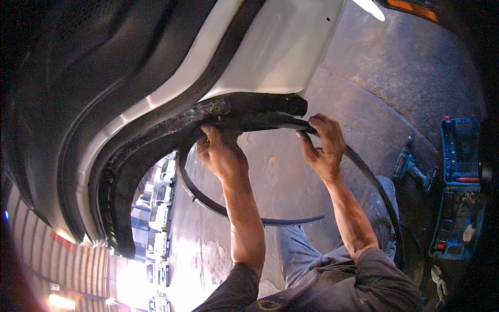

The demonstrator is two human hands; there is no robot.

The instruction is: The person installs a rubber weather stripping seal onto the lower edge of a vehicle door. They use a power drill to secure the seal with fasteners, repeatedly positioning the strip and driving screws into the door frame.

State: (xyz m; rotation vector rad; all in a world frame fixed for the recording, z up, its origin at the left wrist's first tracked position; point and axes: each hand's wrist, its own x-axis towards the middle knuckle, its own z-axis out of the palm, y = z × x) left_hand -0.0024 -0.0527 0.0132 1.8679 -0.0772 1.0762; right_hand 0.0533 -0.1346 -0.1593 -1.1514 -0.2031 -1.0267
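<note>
A long, bendy black strip, perhaps rubber trim, runs along the dark lower edge of a vehicle's white body panel. My right hand pinches this strip between thumb and fingers, just past the end of the dark edge. From there it curves down to the right past my forearm. My left hand is closed, its fingertips pressed up against the underside of the black edge; the strip passes there, though the fingers partly hide the contact. Another curved black length hangs behind my left forearm, its end near my legs.
On the floor at right lie a cordless drill and an open blue tool case with small parts inside. A light-coloured tool, unclear in kind, lies below them. Black trim fills the upper left. Several vehicles stand in the distance.
</note>
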